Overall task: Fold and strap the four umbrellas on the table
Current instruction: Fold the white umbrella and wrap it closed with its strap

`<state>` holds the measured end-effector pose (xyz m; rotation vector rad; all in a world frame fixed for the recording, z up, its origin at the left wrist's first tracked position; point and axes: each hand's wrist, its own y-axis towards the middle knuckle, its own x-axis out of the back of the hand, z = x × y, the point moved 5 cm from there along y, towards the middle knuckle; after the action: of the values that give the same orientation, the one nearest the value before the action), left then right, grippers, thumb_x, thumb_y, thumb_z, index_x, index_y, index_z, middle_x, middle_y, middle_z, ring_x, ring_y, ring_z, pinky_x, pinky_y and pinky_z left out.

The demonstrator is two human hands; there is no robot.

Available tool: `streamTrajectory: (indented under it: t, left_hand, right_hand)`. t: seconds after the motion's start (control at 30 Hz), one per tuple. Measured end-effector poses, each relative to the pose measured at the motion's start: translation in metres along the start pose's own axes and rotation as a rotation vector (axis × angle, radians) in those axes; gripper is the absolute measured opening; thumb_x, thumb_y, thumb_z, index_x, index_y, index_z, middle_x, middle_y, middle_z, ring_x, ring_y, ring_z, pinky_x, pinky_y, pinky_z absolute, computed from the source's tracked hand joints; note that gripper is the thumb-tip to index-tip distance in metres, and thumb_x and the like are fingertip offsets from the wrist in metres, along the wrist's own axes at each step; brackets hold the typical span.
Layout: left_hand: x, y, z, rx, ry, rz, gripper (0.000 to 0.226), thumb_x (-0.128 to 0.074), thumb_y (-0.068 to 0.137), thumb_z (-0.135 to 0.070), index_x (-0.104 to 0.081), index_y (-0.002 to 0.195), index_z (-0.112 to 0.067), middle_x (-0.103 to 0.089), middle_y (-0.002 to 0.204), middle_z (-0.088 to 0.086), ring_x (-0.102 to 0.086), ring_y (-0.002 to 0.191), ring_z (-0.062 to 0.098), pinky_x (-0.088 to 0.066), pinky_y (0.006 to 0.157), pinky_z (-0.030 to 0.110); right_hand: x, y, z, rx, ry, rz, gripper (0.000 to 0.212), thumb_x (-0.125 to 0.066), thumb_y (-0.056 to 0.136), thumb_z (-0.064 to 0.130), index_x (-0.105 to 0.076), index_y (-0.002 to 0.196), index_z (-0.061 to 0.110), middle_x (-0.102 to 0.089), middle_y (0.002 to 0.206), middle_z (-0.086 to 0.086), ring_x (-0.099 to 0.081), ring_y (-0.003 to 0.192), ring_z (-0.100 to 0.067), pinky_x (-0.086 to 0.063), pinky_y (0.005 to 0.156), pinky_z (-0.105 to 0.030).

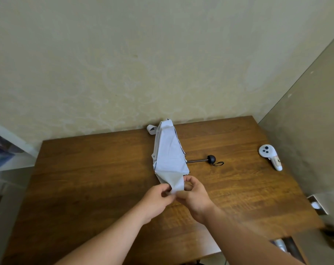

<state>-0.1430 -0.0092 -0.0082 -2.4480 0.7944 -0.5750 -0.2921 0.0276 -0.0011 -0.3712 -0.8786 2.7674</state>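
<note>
Low in the middle of the frame, the left hand (158, 197) and right hand (193, 196) pinched the near tip of the pale umbrella (170, 155), which stretched up the desk (86, 169) toward the wall (124, 64).

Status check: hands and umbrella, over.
Left hand and right hand both pinching umbrella canopy's near corner. Strap loose at far end. Controller clear, right.

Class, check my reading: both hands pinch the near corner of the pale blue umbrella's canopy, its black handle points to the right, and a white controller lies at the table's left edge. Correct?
One slip: the white controller lies near the table's right edge, as the head view shows. Left hand, right hand, pale blue umbrella and black handle are as stated.
</note>
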Motion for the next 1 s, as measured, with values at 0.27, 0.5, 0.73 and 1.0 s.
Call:
streamTrajectory:
  t: [0.27,0.5,0.73,1.0]
  left_hand:
    - [-0.002,-0.008,0.013,-0.049,0.158,-0.23,0.007,-0.072,0.097,-0.035,-0.075,0.092,-0.032,-0.075,0.088,-0.021,-0.069,0.087,-0.001,-0.059,0.082,0.029]
    - [-0.008,-0.014,-0.004,0.063,-0.245,-0.272,0.01,-0.075,0.095,-0.029,-0.068,0.102,-0.026,-0.074,0.1,-0.008,-0.069,0.094,0.009,-0.05,0.072,0.018]
    - [-0.009,-0.018,0.017,0.104,-0.232,-0.405,0.028,-0.083,0.089,-0.02,-0.063,0.106,-0.028,-0.075,0.102,-0.008,-0.07,0.092,0.007,-0.055,0.075,0.023]
    - [-0.018,-0.019,0.02,0.294,-0.492,-0.265,0.02,-0.073,0.096,-0.029,-0.067,0.115,-0.032,-0.074,0.111,-0.006,-0.07,0.103,0.015,-0.054,0.08,0.03]
  right_hand:
    - [0.013,0.003,0.007,0.022,-0.077,-0.11,0.041,-0.062,0.084,-0.015,-0.063,0.114,0.012,-0.074,0.094,-0.007,-0.068,0.094,-0.022,-0.057,0.08,-0.033]
    - [0.02,-0.002,-0.012,0.031,-0.358,-0.096,0.047,-0.074,0.081,0.009,-0.06,0.12,0.032,-0.06,0.108,-0.001,-0.058,0.095,-0.015,-0.052,0.069,-0.028]
    - [0.014,-0.011,-0.019,-0.099,-0.229,-0.027,0.035,-0.068,0.087,0.002,-0.068,0.114,0.024,-0.067,0.104,-0.004,-0.062,0.094,-0.02,-0.046,0.071,-0.027]
    - [0.003,-0.019,-0.018,0.013,-0.331,0.069,0.014,-0.075,0.096,0.022,-0.078,0.109,0.024,-0.079,0.103,0.011,-0.072,0.103,-0.004,-0.058,0.091,-0.025]
